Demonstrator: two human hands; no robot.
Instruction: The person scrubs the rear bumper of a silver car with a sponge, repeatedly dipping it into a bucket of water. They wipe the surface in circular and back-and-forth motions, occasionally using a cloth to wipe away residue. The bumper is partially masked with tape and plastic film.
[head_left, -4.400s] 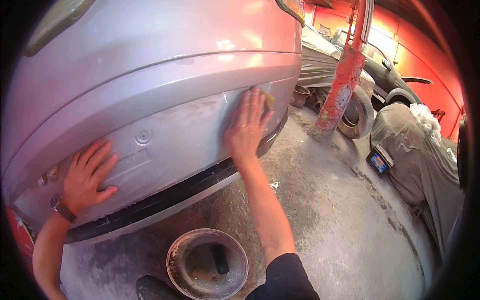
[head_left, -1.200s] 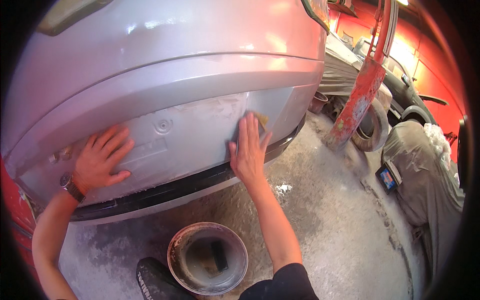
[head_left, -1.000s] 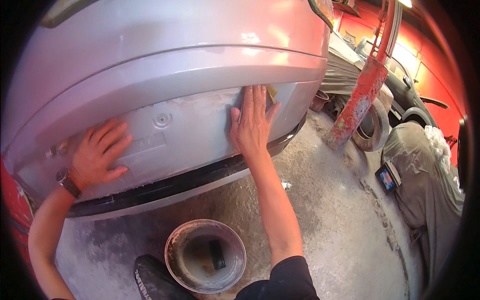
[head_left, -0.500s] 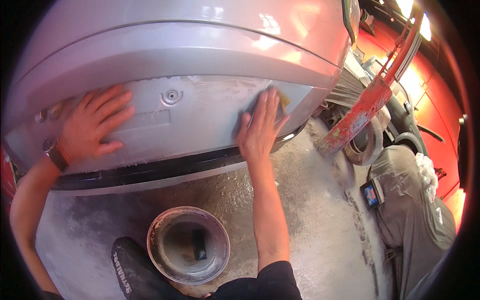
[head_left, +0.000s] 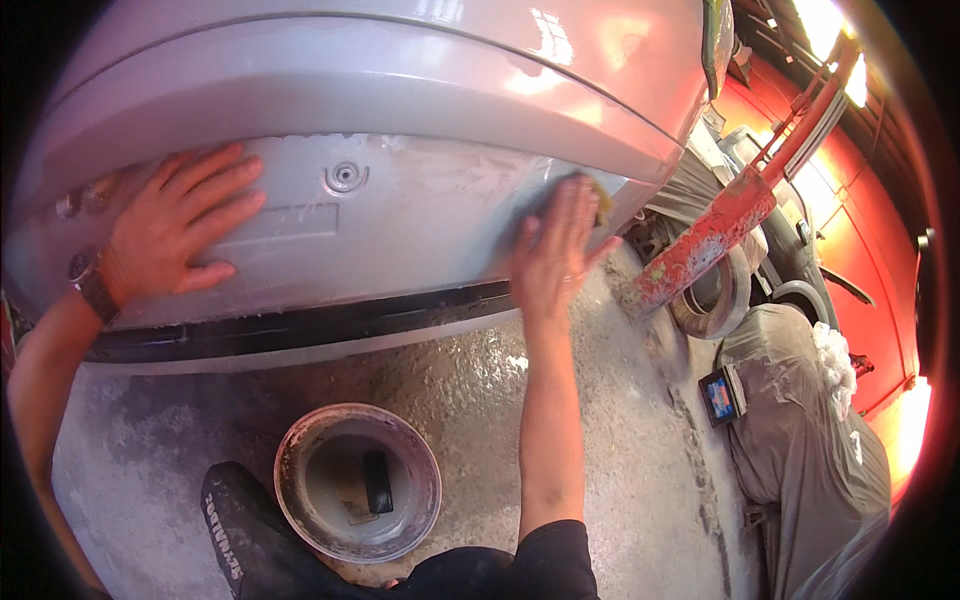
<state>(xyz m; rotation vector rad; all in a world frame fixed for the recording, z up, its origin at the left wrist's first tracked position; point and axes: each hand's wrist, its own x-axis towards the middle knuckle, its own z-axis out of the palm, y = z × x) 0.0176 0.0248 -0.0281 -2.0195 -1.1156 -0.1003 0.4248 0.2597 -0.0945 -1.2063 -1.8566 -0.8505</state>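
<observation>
A silver car body panel (head_left: 420, 245) curves across the upper view, with a matt grey recessed area around a round fitting (head_left: 346, 177). Flat on its left part rests my left hand (head_left: 195, 225), fingers spread, a dark wristwatch (head_left: 90, 280) at the wrist. At the panel's right end, my right hand (head_left: 560, 240) presses down with its fingers extended. Beneath that palm is what looks like sandpaper (head_left: 603, 200), dark on one side and yellowish at the edge, mostly covered and blurred.
Below the black trim strip (head_left: 330, 322), a round bucket (head_left: 285, 475) with a dark block (head_left: 377, 482) inside stands on the wet floor, beside my leg (head_left: 250, 525). To the right are a worn red post (head_left: 700, 235), a tyre (head_left: 715, 305) and a grey-covered object (head_left: 800, 430) with a small screen (head_left: 720, 397).
My right hand has slid rightward along the panel with the sandpaper under it. My left hand stays in place on the panel. The whole view has shifted slightly.
</observation>
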